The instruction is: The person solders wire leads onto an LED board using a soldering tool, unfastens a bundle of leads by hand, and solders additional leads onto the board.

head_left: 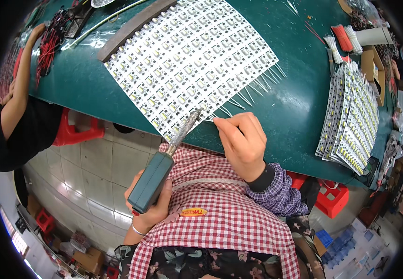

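Observation:
My left hand (152,207) is wrapped round the dark green body of a soldering gun (152,180). The gun's silvery barrel slants up to the near edge of a white LED circuit board panel (190,58), its tip at or just over the board. Close to that tip, my right hand (244,139) has thumb and forefinger pinched on a thin white wire (212,116) at the panel's edge. Several more short white wires (248,95) stick out along the same edge to the right. Small chips and LEDs cover the panel in rows.
A dark bar (134,29) lies along the panel's far left edge on the green table (299,102). Stacked LED panels (350,118) lie at right, near wire bundles (342,38) and a cardboard box (372,69). Another person's arm (21,83) reaches in at left. Red stools (78,130) stand below.

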### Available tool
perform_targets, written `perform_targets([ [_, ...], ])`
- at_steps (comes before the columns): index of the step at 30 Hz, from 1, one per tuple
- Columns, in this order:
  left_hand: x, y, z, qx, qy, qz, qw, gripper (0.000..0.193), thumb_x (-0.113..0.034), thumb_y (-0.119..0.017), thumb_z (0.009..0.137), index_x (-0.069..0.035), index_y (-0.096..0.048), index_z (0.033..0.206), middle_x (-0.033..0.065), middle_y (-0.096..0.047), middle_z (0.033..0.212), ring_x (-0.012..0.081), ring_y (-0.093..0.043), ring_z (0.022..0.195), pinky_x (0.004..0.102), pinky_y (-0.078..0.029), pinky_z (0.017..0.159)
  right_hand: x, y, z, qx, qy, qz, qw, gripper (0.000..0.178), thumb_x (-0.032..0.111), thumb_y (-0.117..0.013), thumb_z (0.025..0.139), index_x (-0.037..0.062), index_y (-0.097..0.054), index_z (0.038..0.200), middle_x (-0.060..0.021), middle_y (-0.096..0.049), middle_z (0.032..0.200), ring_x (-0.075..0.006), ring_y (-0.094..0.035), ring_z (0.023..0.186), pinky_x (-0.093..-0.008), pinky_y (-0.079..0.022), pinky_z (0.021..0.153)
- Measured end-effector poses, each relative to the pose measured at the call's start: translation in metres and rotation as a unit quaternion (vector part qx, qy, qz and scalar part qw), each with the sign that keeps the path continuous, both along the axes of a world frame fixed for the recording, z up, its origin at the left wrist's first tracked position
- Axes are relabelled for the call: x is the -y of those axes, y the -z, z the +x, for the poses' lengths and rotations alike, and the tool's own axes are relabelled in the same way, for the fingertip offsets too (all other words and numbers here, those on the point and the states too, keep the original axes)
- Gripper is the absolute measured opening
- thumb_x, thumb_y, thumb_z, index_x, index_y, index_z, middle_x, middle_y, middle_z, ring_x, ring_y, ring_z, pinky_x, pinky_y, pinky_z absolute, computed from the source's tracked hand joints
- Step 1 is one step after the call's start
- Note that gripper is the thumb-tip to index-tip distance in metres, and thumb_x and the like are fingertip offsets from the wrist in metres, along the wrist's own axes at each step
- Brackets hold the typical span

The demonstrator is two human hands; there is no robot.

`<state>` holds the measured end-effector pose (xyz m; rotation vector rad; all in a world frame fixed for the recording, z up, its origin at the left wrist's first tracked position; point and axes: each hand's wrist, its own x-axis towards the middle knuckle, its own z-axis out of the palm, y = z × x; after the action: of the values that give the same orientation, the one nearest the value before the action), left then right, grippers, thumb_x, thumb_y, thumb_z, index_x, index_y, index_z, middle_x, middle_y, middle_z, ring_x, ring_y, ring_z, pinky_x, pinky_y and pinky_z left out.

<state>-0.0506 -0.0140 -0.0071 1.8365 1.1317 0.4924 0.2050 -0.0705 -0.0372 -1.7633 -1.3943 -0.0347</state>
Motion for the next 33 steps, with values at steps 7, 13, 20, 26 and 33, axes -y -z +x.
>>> perform_targets([
  [7, 0.0, 0.004, -0.001, 0.033, 0.025, 0.014, 0.999, 0.021, 0.002, -0.077, 0.076, 0.006, -0.07, 0.096, 0.0179, -0.069, 0.092, 0.0283, -0.07, 0.076, 0.0332, -0.056, 0.066, -0.002, 0.005, -0.001, 0.003, 0.001, -0.012, 1.0, 0.026, -0.007, -0.073, 0.071, -0.0003, -0.071, 0.097, -0.006, -0.06, 0.08, -0.0226, -0.058, 0.073, -0.0347, -0.044, 0.063],
  [13, -0.006, 0.0, -0.003, -0.01, 0.079, 0.025, 0.996, 0.021, 0.002, -0.077, 0.075, 0.006, -0.07, 0.094, 0.0175, -0.069, 0.091, 0.0287, -0.07, 0.074, 0.033, -0.055, 0.065, 0.0, 0.006, 0.0, 0.018, -0.007, -0.021, 1.0, 0.028, -0.007, -0.072, 0.072, 0.0004, -0.069, 0.099, -0.0058, -0.059, 0.08, -0.0223, -0.057, 0.073, -0.0345, -0.043, 0.063],
  [20, -0.012, -0.007, 0.001, -0.044, 0.15, 0.098, 0.983, 0.021, 0.002, -0.077, 0.074, 0.005, -0.07, 0.093, 0.0161, -0.068, 0.087, 0.0275, -0.068, 0.07, 0.0327, -0.053, 0.061, -0.001, 0.006, 0.0, 0.027, -0.007, -0.03, 0.999, 0.028, -0.006, -0.07, 0.072, 0.001, -0.069, 0.099, -0.0063, -0.059, 0.081, -0.0226, -0.057, 0.073, -0.0347, -0.043, 0.063],
  [26, -0.002, 0.005, -0.004, 0.01, 0.073, 0.028, 0.997, 0.02, 0.001, -0.077, 0.074, 0.005, -0.07, 0.092, 0.0157, -0.067, 0.086, 0.0276, -0.066, 0.067, 0.033, -0.052, 0.059, -0.001, 0.003, -0.001, 0.034, -0.005, -0.03, 0.999, 0.027, -0.005, -0.07, 0.073, 0.0005, -0.069, 0.099, -0.0064, -0.059, 0.081, -0.0231, -0.058, 0.073, -0.0353, -0.044, 0.064],
  [33, -0.003, 0.004, -0.004, 0.011, 0.069, 0.027, 0.997, 0.02, 0.001, -0.076, 0.074, 0.005, -0.07, 0.093, 0.0159, -0.067, 0.085, 0.0281, -0.066, 0.066, 0.0334, -0.052, 0.06, -0.001, 0.005, -0.002, 0.039, -0.003, -0.025, 0.999, 0.027, -0.005, -0.071, 0.073, 0.0005, -0.069, 0.099, -0.0063, -0.059, 0.081, -0.023, -0.058, 0.073, -0.0351, -0.045, 0.064],
])
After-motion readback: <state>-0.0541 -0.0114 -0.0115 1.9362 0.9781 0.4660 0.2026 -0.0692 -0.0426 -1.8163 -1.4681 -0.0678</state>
